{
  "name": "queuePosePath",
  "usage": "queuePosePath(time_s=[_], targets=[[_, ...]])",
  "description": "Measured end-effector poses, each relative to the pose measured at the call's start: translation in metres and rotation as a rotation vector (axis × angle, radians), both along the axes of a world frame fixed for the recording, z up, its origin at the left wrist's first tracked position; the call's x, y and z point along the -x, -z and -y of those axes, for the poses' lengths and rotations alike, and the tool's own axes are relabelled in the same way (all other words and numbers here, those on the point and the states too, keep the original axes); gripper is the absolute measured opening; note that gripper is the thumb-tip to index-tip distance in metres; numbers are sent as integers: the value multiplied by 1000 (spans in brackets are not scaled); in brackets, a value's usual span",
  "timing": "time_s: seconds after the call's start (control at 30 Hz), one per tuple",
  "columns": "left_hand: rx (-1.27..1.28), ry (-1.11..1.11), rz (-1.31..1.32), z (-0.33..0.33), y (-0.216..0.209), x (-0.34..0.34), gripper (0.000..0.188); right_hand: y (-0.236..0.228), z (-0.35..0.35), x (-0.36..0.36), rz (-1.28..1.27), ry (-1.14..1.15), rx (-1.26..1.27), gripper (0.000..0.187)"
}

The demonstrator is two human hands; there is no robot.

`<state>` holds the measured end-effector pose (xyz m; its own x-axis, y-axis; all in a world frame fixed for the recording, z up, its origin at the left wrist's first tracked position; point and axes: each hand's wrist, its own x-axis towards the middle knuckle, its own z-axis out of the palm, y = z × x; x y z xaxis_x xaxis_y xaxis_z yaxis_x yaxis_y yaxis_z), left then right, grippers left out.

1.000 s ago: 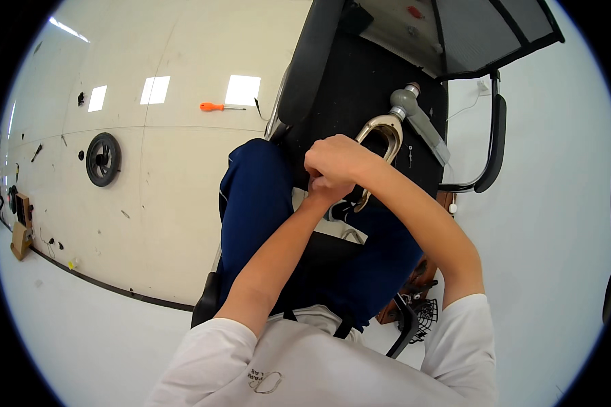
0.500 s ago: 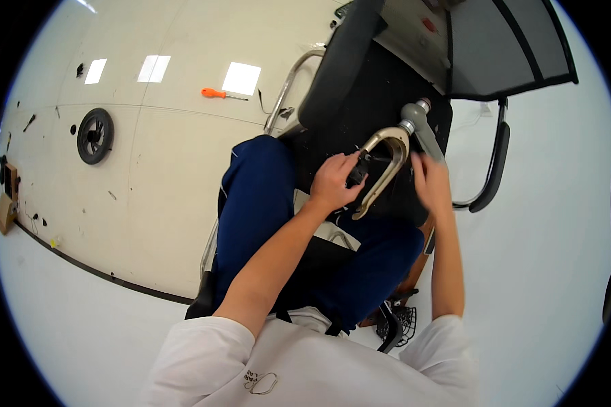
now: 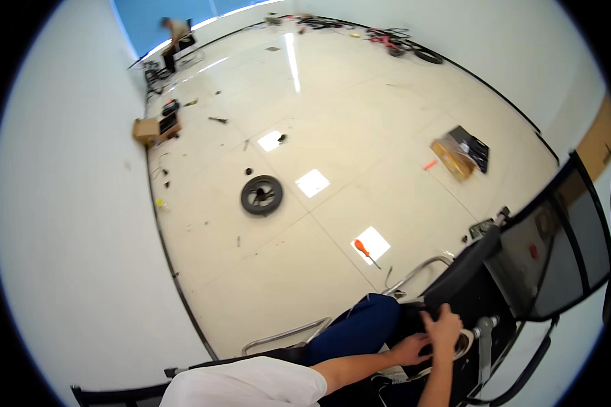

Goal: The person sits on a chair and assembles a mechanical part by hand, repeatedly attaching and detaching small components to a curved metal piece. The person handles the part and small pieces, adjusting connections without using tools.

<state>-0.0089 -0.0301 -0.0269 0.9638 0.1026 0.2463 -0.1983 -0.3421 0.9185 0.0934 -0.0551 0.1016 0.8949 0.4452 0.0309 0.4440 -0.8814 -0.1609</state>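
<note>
A pale gold two-legged fork (image 3: 463,344) lies on a black chair seat, joined to a grey metal tube (image 3: 485,347). My left hand (image 3: 411,350) is curled beside the fork's legs; whatever its fingers close on is hidden. Over the fork, next to the left hand, is my right hand (image 3: 445,331), its thumb and fingers apart with nothing seen between them. My right wrist and hand cover part of the fork.
An orange-handled screwdriver (image 3: 362,249) and a black spoked wheel (image 3: 261,195) lie on the tiled floor. Beyond are an open cardboard box (image 3: 146,131), a flat carton (image 3: 455,157) and bicycle parts (image 3: 397,44) along the wall. Another person (image 3: 176,34) sits far off.
The view has swung up and left, bringing more of the room in. My right hand has left the grey tube's side and come over to my left hand at the fork.
</note>
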Motion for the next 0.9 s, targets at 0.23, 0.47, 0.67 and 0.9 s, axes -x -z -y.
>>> queuePosePath(time_s=[0.23,0.47,0.67,0.9], targets=[[5,-82,49,0,-11,4,63,-16,38,-72,-21,75,-78,23],[37,-9,-18,4,-10,7,62,5,154,-9,116,277,-196,28],[29,-118,126,3,-1,4,55,21,162,79,108,356,-288,29],[-83,-179,183,-7,-2,-10,47,0,74,166,-87,374,-328,23]])
